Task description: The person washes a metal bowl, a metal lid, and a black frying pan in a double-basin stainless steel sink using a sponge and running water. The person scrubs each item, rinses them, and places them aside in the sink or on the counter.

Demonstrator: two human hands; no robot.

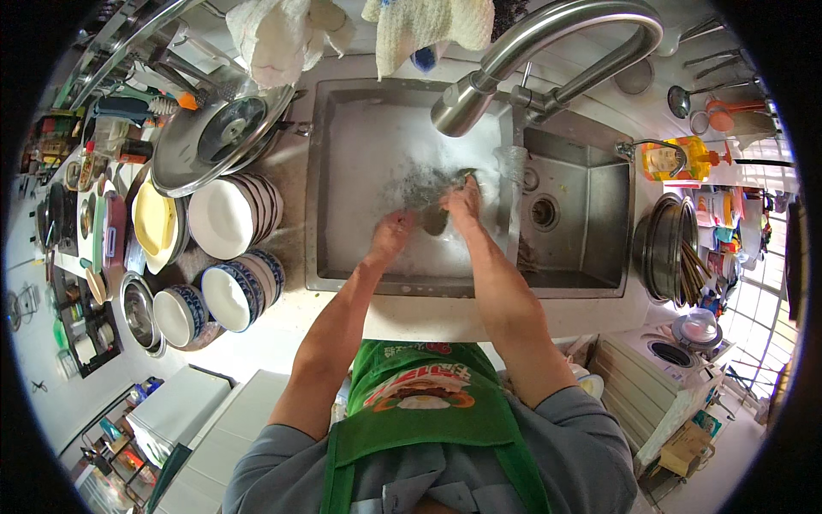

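Observation:
Both hands are in the larger, left basin of a stainless steel sink [313,193], which holds white suds and water. My right hand [463,200] has its fingers around a small dark or greenish item [467,173] whose kind I cannot tell. My left hand [393,232] is at the suds just left of it, its fingertips partly hidden by foam; whether it grips anything does not show. Between the hands a dark patch shows in the water. The faucet's spray head [457,106] hangs over the basin, above my right hand.
Stacked white plates [221,217], blue-patterned bowls [229,299], a yellow dish [154,218] and a large metal lid [186,141] stand left of the sink. On the right are the smaller basin [603,218], a bottle of yellow liquid [671,159] and metal pots [658,247] with chopsticks. Cloths [433,29] hang above.

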